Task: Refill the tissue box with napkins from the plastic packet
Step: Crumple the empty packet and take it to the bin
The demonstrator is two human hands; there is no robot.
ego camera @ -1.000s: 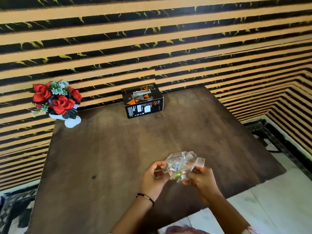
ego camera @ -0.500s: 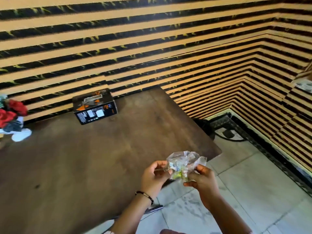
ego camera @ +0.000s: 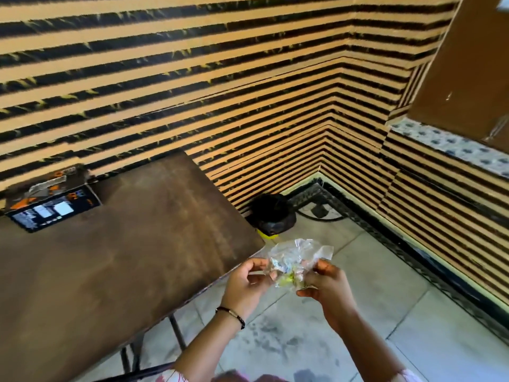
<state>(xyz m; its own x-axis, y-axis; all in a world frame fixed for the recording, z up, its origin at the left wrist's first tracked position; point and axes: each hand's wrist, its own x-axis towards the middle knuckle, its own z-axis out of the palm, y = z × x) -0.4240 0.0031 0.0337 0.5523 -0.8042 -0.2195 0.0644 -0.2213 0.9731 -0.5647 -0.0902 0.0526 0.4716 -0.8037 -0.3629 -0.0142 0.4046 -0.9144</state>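
so, head view: one view only
hands: left hand [ego camera: 249, 282] and right hand [ego camera: 323, 283] both pinch the crumpled plastic packet [ego camera: 296, 261], held over the floor beside the table [ego camera: 124, 257]
tissue box: black tissue box [ego camera: 52, 201] on the table's far left, well apart
progress: packet looks emptied; refill seems done, discarding likely remains

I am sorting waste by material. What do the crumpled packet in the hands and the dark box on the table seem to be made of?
The packet looks like thin clear plastic film: transparent, creased, glinting. The box seems printed cardboard, with flat faces, sharp edges and a slight sheen, though it is blurred here.
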